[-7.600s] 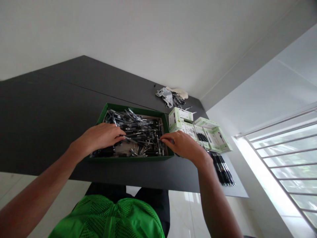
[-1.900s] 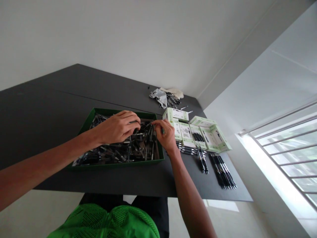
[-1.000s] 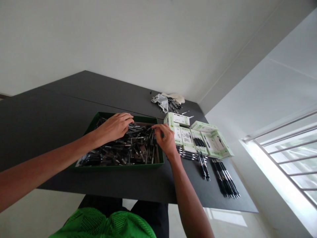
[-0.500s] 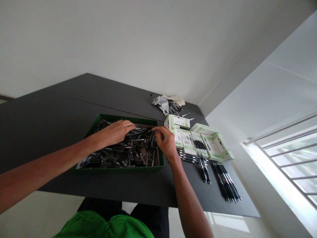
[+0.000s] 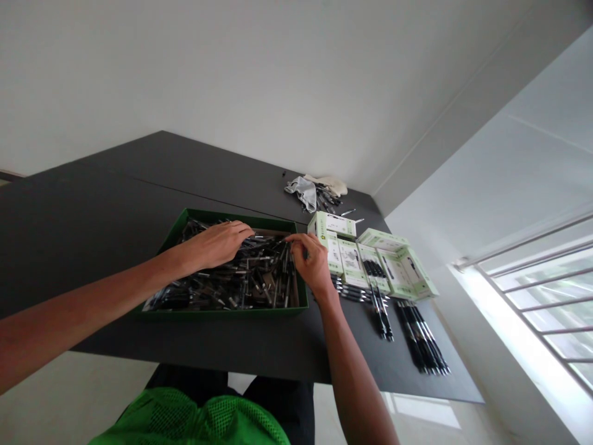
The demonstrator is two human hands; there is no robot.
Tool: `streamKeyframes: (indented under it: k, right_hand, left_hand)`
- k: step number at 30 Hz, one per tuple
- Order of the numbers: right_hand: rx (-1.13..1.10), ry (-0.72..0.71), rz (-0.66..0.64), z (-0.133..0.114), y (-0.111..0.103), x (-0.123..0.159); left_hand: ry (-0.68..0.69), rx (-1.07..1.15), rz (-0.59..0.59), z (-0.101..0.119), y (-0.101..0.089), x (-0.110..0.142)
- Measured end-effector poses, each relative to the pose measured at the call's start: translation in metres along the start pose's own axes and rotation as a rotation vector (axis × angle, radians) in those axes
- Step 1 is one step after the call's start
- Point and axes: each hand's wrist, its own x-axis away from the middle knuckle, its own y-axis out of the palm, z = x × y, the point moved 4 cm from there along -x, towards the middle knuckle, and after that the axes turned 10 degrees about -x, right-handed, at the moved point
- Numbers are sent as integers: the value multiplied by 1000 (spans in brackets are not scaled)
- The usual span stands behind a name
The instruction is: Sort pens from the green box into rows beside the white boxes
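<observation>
A green tray point(image 5: 222, 313) on the dark table point(image 5: 92, 204) holds a heap of black pens point(image 5: 250, 285). My left hand point(image 5: 217, 242) lies on the far part of the heap, fingers stretched out over the pens and pointing right. My right hand point(image 5: 312, 262) is at the tray's far right corner, thumb and fingertips pinched on a dark pen over the rim. The two hands' fingertips are a short way apart. What lies under my left palm is hidden.
Several pale green pen boxes point(image 5: 354, 259) stand right of the tray, some open. Rows of black pens point(image 5: 421, 337) lie in front of them, near the table's right edge. A grey cloth and more pens point(image 5: 308, 188) sit at the far corner by the wall.
Both hands stay over the tray's far right part. My left hand has slid slightly along the heap. The view has shifted a little.
</observation>
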Motion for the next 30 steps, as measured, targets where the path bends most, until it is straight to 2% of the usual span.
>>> streamKeyframes:
  k: [16, 23, 30]
  right_hand:
    - [23, 21, 2, 0, -1, 0]
    - [24, 22, 2, 0, 0, 0]
    - [36, 32, -3, 0, 0, -1]
  left_hand:
    - [14, -44, -20, 10, -5, 0]
    - [42, -108, -79, 14, -9, -1]
    - [51, -33, -136, 12, -10, -4]
